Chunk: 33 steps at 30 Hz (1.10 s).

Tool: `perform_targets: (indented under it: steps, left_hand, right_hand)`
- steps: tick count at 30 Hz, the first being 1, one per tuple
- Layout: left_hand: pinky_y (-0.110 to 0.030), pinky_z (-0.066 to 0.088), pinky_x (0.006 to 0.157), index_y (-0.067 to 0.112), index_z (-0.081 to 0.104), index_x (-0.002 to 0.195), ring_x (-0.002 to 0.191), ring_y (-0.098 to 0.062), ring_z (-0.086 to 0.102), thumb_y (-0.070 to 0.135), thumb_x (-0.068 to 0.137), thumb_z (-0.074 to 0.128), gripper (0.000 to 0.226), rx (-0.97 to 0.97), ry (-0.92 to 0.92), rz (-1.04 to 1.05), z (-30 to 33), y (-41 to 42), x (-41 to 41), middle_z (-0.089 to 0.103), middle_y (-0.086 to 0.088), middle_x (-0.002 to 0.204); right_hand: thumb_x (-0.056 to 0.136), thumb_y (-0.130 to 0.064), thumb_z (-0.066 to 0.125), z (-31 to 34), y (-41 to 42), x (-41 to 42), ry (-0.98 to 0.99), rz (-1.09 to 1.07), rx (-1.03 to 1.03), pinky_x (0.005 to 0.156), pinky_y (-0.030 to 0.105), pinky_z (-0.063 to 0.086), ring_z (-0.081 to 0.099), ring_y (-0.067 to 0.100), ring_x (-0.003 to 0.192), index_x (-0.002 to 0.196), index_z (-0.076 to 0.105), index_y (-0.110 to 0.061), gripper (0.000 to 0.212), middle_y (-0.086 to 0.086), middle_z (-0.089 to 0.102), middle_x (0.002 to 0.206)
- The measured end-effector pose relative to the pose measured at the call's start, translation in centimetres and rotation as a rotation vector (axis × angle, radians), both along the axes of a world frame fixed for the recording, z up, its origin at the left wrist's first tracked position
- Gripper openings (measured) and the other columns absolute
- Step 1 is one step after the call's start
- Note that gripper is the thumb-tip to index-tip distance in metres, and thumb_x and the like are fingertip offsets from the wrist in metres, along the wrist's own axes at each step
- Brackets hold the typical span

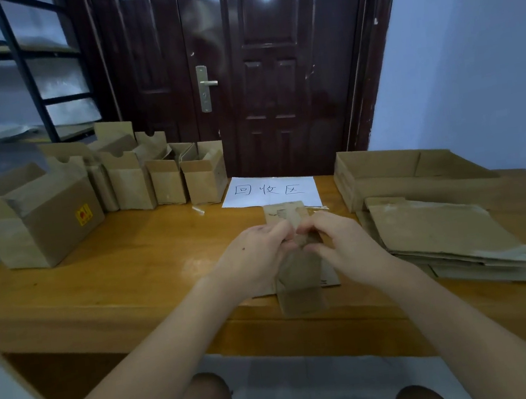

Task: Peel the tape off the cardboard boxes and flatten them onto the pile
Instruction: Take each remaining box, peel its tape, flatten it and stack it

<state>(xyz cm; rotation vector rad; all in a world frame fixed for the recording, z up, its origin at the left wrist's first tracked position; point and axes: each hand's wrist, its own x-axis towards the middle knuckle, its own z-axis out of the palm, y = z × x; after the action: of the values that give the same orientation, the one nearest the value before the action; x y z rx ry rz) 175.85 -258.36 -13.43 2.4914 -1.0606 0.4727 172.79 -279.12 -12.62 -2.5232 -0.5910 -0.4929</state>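
A small flattened cardboard box (299,270) lies at the middle of the wooden table (131,266), its near flap hanging over the front edge. My left hand (255,259) and my right hand (342,246) both pinch it at its middle, fingertips close together. Whether tape is between the fingers I cannot tell. A pile of flattened cardboard (439,235) lies to the right. A row of several upright open boxes (167,177) stands at the back left, with one large box (41,218) bearing a yellow sticker at the far left.
A white paper sign (270,190) with handwritten characters lies behind the small box. A shallow open cardboard tray (382,169) sits at the back right. A dark door stands behind the table, a metal shelf at the left. My knees show below the table's edge.
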Motion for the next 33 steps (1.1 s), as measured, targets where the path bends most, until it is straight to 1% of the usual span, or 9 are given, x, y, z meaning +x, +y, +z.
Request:
perform_targets:
  steps: [3,7,11,16,23,27,29,31,33]
  left_hand:
    - [-0.018,0.04,0.07,0.024,0.049,0.101,0.094,-0.011,0.055,0.028,0.108,0.044,0.01,-0.025,0.026,0.005,-0.1,0.1,-0.4,0.063,0.008,0.104]
    - [-0.021,0.051,0.077,0.025,0.052,0.104,0.102,-0.009,0.055,0.031,0.106,0.049,0.007,-0.075,0.083,0.036,0.1,-0.1,-0.6,0.062,0.01,0.111]
    - [-0.007,0.032,0.078,0.024,0.061,0.118,0.105,-0.002,0.044,0.031,0.102,0.06,0.018,-0.044,-0.04,0.083,-0.5,-0.3,-0.7,0.057,0.012,0.117]
    - [-0.017,0.037,0.08,0.023,0.062,0.121,0.105,-0.009,0.053,0.035,0.106,0.051,0.022,-0.036,-0.061,0.129,-0.3,-0.5,-1.0,0.064,0.007,0.119]
    - [-0.016,0.038,0.079,0.026,0.059,0.12,0.104,-0.006,0.051,0.037,0.105,0.051,0.02,-0.028,-0.081,0.14,-0.5,-0.6,-1.7,0.061,0.01,0.119]
    - [-0.025,0.055,0.086,0.032,0.052,0.118,0.109,-0.009,0.06,0.046,0.096,0.063,0.028,-0.013,0.005,0.098,-0.4,0.4,-1.5,0.065,0.01,0.123]
    - [-0.02,0.053,0.081,0.03,0.052,0.114,0.109,-0.011,0.06,0.044,0.098,0.062,0.024,0.02,-0.04,0.098,-0.6,0.6,-1.5,0.065,0.007,0.123]
    - [-0.009,0.043,0.077,0.026,0.056,0.111,0.107,-0.011,0.062,0.04,0.101,0.059,0.017,0.011,-0.101,0.084,-0.7,0.7,-1.7,0.067,0.006,0.119]
    - [-0.018,0.048,0.09,0.023,0.062,0.106,0.11,-0.017,0.067,0.037,0.101,0.058,0.016,0.042,-0.145,0.08,-1.0,0.7,-1.8,0.071,0.003,0.119]
  right_hand:
    - [0.091,-0.013,0.073,-0.3,0.1,-0.1,-0.014,0.003,-0.02,0.085,0.012,0.047,0.057,-0.001,0.098,0.113,0.065,-0.022,0.025,-0.014,0.06,0.105]
    - [0.097,-0.014,0.065,-0.9,0.5,-0.3,-0.038,-0.029,0.0,0.08,0.007,0.044,0.054,-0.007,0.096,0.107,0.058,-0.026,0.017,-0.018,0.051,0.101]
    - [0.1,-0.012,0.06,-1.6,0.8,-0.5,-0.031,-0.025,0.032,0.085,0.01,0.047,0.052,-0.004,0.102,0.115,0.056,-0.022,0.018,-0.018,0.046,0.109]
    - [0.102,-0.015,0.058,-2.4,0.7,-0.1,-0.028,-0.005,0.035,0.094,0.003,0.041,0.04,-0.007,0.116,0.121,0.058,-0.019,0.02,-0.021,0.04,0.114]
    - [0.095,-0.011,0.067,-2.8,0.7,-0.1,-0.098,0.017,0.044,0.094,0.008,0.045,0.047,-0.002,0.113,0.107,0.058,-0.017,0.015,-0.014,0.047,0.118]
    - [0.1,-0.01,0.059,-3.0,0.5,-0.4,-0.07,0.039,0.002,0.102,0.009,0.041,0.043,0.002,0.13,0.11,0.061,-0.013,0.011,-0.007,0.05,0.137]
    - [0.1,-0.012,0.059,-3.1,0.6,-0.5,-0.037,0.027,0.009,0.107,0.014,0.042,0.041,0.002,0.134,0.113,0.06,-0.015,0.013,-0.006,0.049,0.143]
    - [0.098,-0.015,0.063,-3.0,0.7,-0.6,0.005,0.013,0.044,0.105,0.009,0.039,0.036,0.0,0.137,0.116,0.058,-0.018,0.019,-0.007,0.045,0.15]
    - [0.094,-0.017,0.069,-2.8,0.7,-0.8,0.037,-0.004,0.014,0.098,0.0,0.03,0.03,-0.001,0.139,0.118,0.057,-0.02,0.027,-0.009,0.039,0.155]
